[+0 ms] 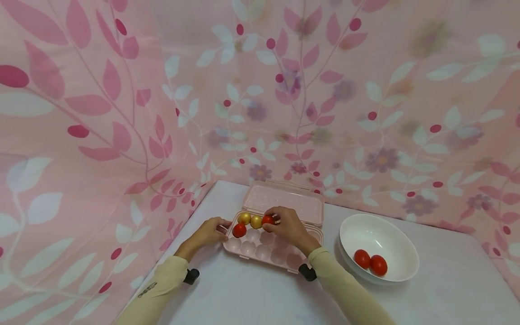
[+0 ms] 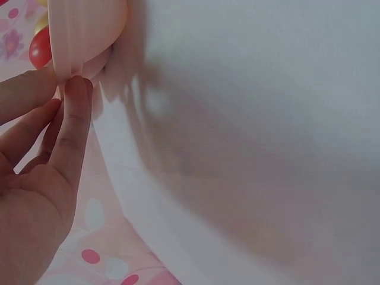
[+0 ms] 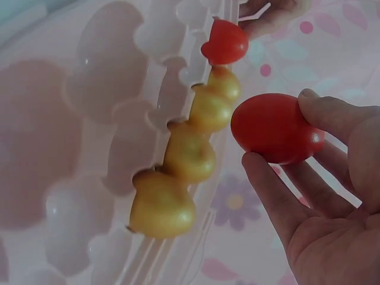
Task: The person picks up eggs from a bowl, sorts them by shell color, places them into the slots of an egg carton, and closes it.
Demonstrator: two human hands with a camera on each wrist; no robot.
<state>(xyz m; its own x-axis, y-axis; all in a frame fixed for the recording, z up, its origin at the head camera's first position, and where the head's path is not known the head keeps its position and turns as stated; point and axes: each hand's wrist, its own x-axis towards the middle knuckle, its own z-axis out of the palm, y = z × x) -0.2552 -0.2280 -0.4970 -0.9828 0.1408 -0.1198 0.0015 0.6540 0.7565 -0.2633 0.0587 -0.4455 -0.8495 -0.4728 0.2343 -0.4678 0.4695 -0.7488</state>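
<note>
A pink egg box lies with its lid folded back. My left hand is at its left end; in the left wrist view, thumb and fingertips pinch the box's rim. With thumb and fingers, my right hand holds a red egg over the back row. Golden eggs sit in that row, and the right wrist view shows several golden eggs. Another red egg rests in a cup near the left end. My right hand hides part of the back row.
To the right of the box stands a white bowl with two red eggs in it. Both stand on a white-covered table. Pink floral cloth hangs behind and on the left. A small black device is at each wrist.
</note>
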